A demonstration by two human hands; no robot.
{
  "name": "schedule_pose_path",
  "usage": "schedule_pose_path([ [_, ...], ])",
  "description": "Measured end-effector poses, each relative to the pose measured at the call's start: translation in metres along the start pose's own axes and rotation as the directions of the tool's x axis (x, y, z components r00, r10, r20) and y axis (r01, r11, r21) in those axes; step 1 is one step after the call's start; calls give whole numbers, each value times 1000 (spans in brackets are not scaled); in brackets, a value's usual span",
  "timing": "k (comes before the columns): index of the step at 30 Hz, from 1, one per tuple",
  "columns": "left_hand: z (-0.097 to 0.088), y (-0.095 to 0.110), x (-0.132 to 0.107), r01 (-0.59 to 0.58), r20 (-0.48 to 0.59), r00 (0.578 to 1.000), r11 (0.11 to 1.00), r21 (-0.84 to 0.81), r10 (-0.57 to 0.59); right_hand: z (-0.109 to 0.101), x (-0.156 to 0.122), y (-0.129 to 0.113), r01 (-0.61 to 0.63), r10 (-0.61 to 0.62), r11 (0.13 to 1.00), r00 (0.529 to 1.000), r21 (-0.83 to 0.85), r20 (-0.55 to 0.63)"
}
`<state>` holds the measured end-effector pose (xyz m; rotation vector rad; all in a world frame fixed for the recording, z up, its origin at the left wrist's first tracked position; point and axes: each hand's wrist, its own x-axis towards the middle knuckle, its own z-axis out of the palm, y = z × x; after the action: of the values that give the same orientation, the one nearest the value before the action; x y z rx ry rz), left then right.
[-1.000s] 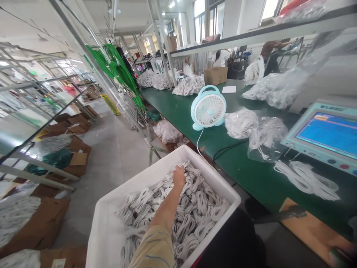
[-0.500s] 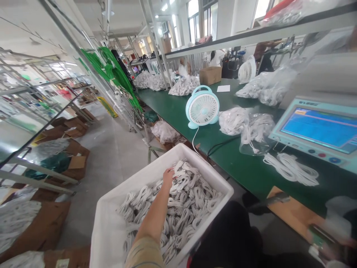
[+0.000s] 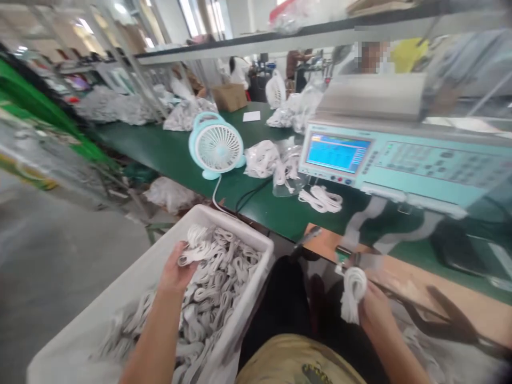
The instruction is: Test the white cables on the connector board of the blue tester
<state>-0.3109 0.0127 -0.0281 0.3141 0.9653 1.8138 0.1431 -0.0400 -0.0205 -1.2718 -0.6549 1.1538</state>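
Observation:
My left hand [image 3: 178, 269] is closed on a coiled white cable [image 3: 197, 246], held over the far left part of a white plastic bin [image 3: 100, 290]. Many more cable bundles [image 3: 218, 288] fill that bin. On the right, my right hand [image 3: 372, 301] grips another coiled white cable [image 3: 354, 293], bound in a loop, with one end close to a small green fixture [image 3: 343, 252] at the bench edge. Motion blur hides whether that end touches the fixture.
A light-blue tester [image 3: 424, 165] with a lit screen stands on the green bench [image 3: 276, 216]. Left of it are a blue fan [image 3: 218, 146], bagged cables [image 3: 262, 159] and loose white cables [image 3: 320, 198]. A dark phone-like slab [image 3: 458, 248] lies at right.
The view has swung to the right. My left hand has lifted a coiled cable off the pile. My right hand, blurred at the corner before, now shows clearly with its cable.

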Motion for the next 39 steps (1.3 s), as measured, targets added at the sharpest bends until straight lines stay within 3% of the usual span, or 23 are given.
schedule_pose_path([
  [2, 35, -7, -20, 49, 63, 996, 994, 99, -56, -2, 1, 4, -24, 26, 998, 999, 53, -31],
  [4, 71, -24, -46, 98, 243, 952, 936, 337, -187, -3, 0, 6, -38, 39, 995, 999, 96, -13],
  [6, 106, -52, -74, 72, 431, 810, 796, 600, -398, -2, -1, 6, -44, 43, 992, 999, 122, 9],
  [8, 135, -88, -98, -13, 480, 666, 635, 773, -571, -2, -2, 7, -44, 41, 990, 999, 136, 23],
  [11, 169, -143, -118, -75, 476, 527, 520, 851, -704, -1, -1, 7, -40, 33, 984, 999, 172, 41],
  [13, 186, -170, -123, -32, 453, 483, 502, 864, -749, 1, -1, 5, -53, 40, 977, 997, 204, 65],
  [16, 206, -192, -125, 16, 465, 478, 536, 844, -746, 3, -1, 3, -71, 58, 975, 996, 209, 66],
  [20, 216, -196, -129, -1, 502, 514, 585, 811, -695, 4, -4, -2, -64, 57, 983, 997, 170, 46],
  [28, 199, -196, -146, 63, 485, 524, 600, 798, -700, 11, -15, -3, -60, 56, 990, 998, 130, 34],
  [31, 195, -195, -154, 51, 481, 476, 569, 821, -736, 7, -34, 2, -74, 70, 995, 996, 71, 55],
  [33, 195, -194, -159, 22, 485, 396, 536, 844, -780, -13, -45, 3, -107, 105, 994, 993, 25, 55],
  [35, 195, -194, -162, 1, 471, 334, 500, 866, -816, -51, -51, 1, -138, 139, 987, 990, -88, 10],
  [37, 197, -196, -163, -12, 443, 314, 464, 886, -839, -100, -53, -5, -151, 132, 928, 988, -341, -78],
  [39, 199, -200, -164, -25, 418, 321, 434, 901, -850, -141, -54, -13, -158, 40, 760, 980, -631, -197],
])
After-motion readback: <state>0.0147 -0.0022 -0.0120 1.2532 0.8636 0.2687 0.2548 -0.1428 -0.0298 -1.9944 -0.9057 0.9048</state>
